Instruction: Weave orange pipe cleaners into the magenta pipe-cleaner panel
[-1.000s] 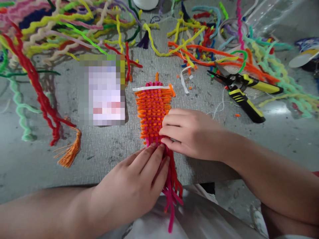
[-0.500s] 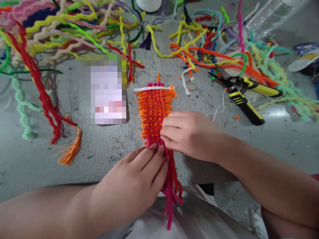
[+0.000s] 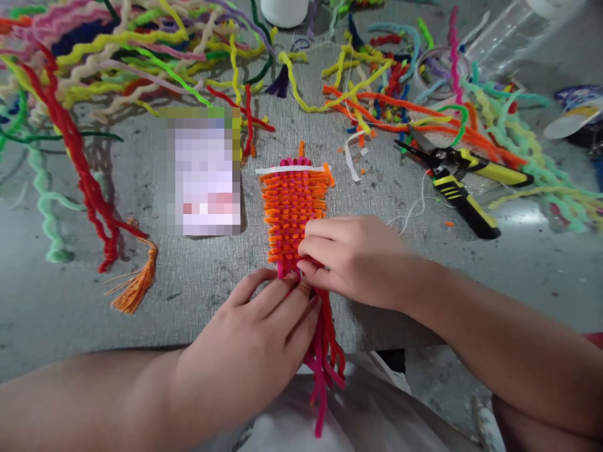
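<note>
Woven orange-and-pink strip [image 3: 294, 210] flat on bench [image 3: 202, 295], white band [image 3: 287, 169] near far end; loose pink-red ends [image 3: 321, 408] past near edge.

Count at the grip: two hands, left hand [image 3: 257, 333] and right hand [image 3: 351, 257], on one weave [image 3: 294, 210]. White strips, two: one strip [image 3: 287, 169] across the weave beyond the grip, one loose strip [image 3: 350, 164] farther right. Left of the grip: one orange tassel [image 3: 136, 285] and one blurred slab [image 3: 205, 176]. Beyond the grip: one purple tassel [image 3: 278, 83] and one white tub [image 3: 285, 12]. Right of and beyond the grip: one cutter [image 3: 471, 207], one bottle [image 3: 506, 41], one roll [image 3: 421, 70]. Fuzzy stems [image 3: 136, 41]: numerous, overlapping, exact number not determinable.
</note>
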A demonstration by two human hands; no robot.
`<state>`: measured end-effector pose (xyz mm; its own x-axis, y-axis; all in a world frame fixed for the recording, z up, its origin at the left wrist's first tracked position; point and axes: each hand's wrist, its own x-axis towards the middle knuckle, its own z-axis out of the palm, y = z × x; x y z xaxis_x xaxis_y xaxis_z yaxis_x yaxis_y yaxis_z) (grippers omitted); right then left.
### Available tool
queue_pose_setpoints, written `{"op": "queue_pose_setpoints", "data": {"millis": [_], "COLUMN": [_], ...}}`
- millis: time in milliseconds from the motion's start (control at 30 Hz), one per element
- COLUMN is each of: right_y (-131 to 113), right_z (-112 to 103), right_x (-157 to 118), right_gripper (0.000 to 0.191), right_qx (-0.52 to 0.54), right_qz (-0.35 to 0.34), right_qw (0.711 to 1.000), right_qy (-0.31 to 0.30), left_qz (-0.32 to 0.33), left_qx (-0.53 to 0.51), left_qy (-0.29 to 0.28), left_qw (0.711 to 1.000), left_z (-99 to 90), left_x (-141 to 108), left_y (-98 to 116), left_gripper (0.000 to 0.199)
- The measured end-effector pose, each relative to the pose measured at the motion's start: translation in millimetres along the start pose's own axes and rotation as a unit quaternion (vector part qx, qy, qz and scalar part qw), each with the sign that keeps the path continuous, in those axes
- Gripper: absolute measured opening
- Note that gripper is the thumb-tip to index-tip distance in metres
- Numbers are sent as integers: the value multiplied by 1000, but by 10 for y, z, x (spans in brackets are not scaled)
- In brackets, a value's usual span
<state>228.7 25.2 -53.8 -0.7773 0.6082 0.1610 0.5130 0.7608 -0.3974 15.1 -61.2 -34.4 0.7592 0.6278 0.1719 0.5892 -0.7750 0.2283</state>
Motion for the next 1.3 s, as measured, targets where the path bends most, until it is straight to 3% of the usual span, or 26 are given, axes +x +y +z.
{"op": "queue_pose_setpoints", "data": {"millis": [133,433,833,1100,1300], "right_y": [-8,35,-68,-75,-113], "right_z": [26,-68,-17,-9,-45], "right_x": [11,62,130,171,231], "right_gripper": [31,27,32,28,8], "right_qx": [-12,54,-24,103,152], "right_qz": [-8,-4,-13,44,109], "right_qw": [1000,997,998,992,980], "right_qy": [4,-47,-60,-57,-70], "left_qz": [12,27,54,26,7], "left_qx": [1,40,63,49,41], "left_qy": [-12,-16,2,-28,-26], "left_qw": [1000,999,997,998,999], "left_z": [8,-2,12,-8,38], "left_x": [2,-8,16,13,-26], "left_y": [2,27,32,46,72], "left_gripper": [25,27,25,25,31]}}
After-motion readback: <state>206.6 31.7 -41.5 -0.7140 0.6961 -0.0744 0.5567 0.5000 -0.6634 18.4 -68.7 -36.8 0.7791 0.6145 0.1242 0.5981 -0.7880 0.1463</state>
